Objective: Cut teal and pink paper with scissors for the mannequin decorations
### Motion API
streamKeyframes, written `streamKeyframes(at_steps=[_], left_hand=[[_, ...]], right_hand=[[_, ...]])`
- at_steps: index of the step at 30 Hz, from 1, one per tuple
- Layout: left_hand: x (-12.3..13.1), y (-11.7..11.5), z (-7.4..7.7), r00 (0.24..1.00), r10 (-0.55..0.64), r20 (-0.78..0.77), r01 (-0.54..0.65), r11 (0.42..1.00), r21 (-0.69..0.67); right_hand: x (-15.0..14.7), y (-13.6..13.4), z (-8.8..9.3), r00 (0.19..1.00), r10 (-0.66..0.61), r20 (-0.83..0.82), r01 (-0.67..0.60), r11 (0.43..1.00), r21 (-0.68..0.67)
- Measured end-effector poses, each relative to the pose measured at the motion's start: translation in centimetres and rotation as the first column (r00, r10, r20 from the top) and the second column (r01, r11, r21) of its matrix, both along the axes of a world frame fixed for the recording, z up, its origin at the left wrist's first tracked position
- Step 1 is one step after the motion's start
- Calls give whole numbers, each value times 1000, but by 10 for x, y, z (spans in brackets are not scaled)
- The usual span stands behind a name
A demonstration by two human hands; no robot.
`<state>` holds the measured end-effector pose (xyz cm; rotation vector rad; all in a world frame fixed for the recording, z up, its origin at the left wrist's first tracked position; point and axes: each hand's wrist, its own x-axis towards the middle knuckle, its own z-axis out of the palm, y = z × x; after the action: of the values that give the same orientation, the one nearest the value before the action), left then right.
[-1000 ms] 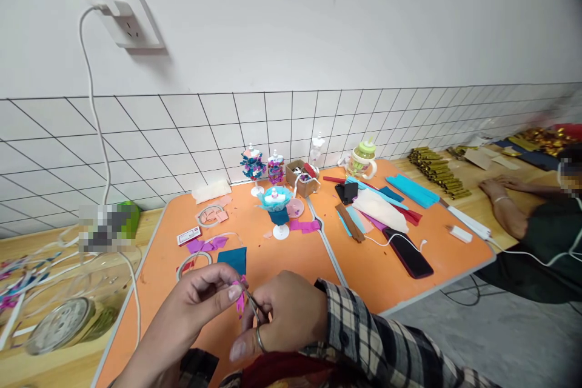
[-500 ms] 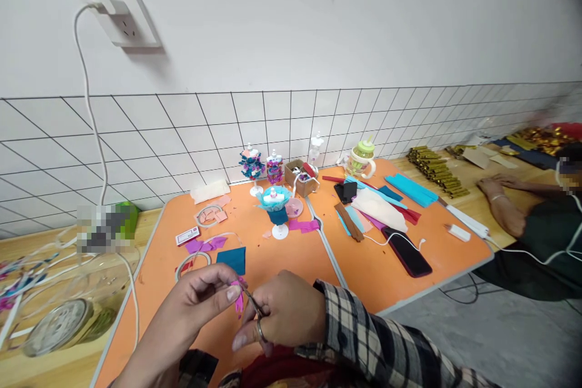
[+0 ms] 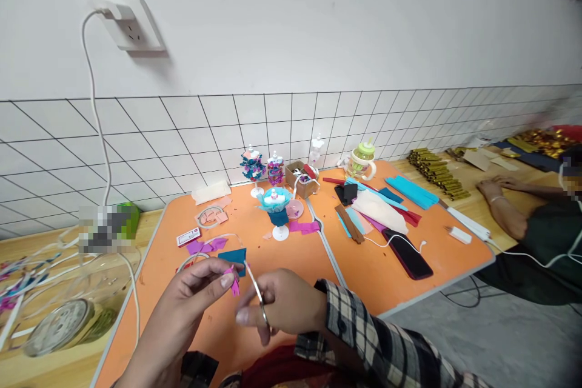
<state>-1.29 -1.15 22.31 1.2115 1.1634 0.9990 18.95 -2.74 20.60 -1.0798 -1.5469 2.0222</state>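
Between the thumb and fingers of my left hand (image 3: 195, 297) is pinched a small piece of magenta crepe paper (image 3: 234, 286), its lower end cut into strips. My right hand (image 3: 284, 303) is closed around a pair of scissors (image 3: 258, 291), whose blades point up and left, a little apart from the paper. Behind my left hand lies a dark teal paper square (image 3: 233, 259). Farther back stands a small white dress form (image 3: 279, 231) wearing a teal and light-blue paper dress. Two more decorated forms (image 3: 253, 167) are behind it.
Purple paper scraps (image 3: 207, 246) and a ring-shaped roll (image 3: 211, 216) lie at the left. A cardboard box (image 3: 302, 179), a green-lidded cup (image 3: 362, 162), coloured paper strips and a phone (image 3: 408, 254) are to the right. Another person's hands (image 3: 491, 187) rest on the neighbouring table.
The scissors have come away from the magenta paper and their blades have swung upward. My left hand has shifted slightly left with the paper.
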Motion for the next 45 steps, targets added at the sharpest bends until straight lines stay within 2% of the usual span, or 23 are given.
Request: streamKeyframes(at_steps=[2, 4, 6, 9, 10, 12, 16, 18, 21, 23, 25, 27, 28, 30, 33, 35, 38, 41, 45], left_hand=[[0, -1, 0, 1000, -4, -6, 4, 1000, -3], [1, -1, 2, 999, -40, -13, 40, 999, -2], [4, -2, 5, 997, -68, -27, 68, 998, -6], [8, -2, 9, 996, -58, -61, 59, 998, 22], [9, -2, 10, 995, -48, -83, 52, 997, 48], [10, -2, 12, 989, -43, -141, 59, 992, 108], [8, -3, 15, 943, -54, -329, 143, 957, 252], [4, -4, 17, 901, 21, -434, 172, 899, 402], [-3, -4, 20, 849, 123, -514, 268, 737, 620], [-7, -4, 22, 831, 129, -540, 341, 650, 679], [-9, -4, 24, 821, 108, -560, 386, 618, 685], [-9, -5, 23, 828, 99, -552, 376, 633, 676], [-8, -5, 21, 840, 109, -532, 339, 661, 670], [-4, -5, 17, 870, 151, -469, 205, 755, 623], [2, -2, 7, 918, 179, -355, -15, 908, 420], [5, 1, 2, 954, 133, -268, -66, 967, 247], [7, 3, -3, 987, 47, -151, -31, 994, 104], [9, 2, -3, 994, -9, -112, 17, 997, 74], [13, 1, 1, 994, -21, -108, 29, 997, 71]], right_hand=[[-1, 0, -3, 987, -159, -22, 160, 983, 87], [-1, 0, -4, 962, -272, -16, 268, 932, 243], [0, -1, -3, 970, -244, 12, 231, 930, 284], [2, -3, 3, 985, -168, 49, 155, 969, 193], [3, -3, 5, 978, -196, 74, 176, 960, 217], [4, -3, 10, 954, -270, 132, 210, 912, 352], [6, -3, 14, 941, -227, 251, 66, 851, 520], [5, -3, 12, 924, -259, 280, 57, 819, 571], [3, -3, 8, 912, -290, 290, 50, 780, 624], [2, -3, 7, 912, -273, 305, 27, 783, 621], [1, -3, 6, 916, -265, 300, 29, 791, 612], [1, -3, 5, 925, -274, 262, 62, 791, 609], [0, -3, 4, 929, -290, 229, 101, 795, 598], [0, -2, 1, 928, -348, 134, 230, 816, 530], [-2, 1, -3, 888, -458, -36, 442, 828, 345], [-3, 5, -6, 870, -481, -109, 492, 835, 246], [-4, 8, -8, 865, -470, -178, 495, 857, 143], [-5, 9, -7, 867, -453, -207, 473, 879, 58], [-4, 8, -5, 889, -411, -201, 425, 905, 31]])
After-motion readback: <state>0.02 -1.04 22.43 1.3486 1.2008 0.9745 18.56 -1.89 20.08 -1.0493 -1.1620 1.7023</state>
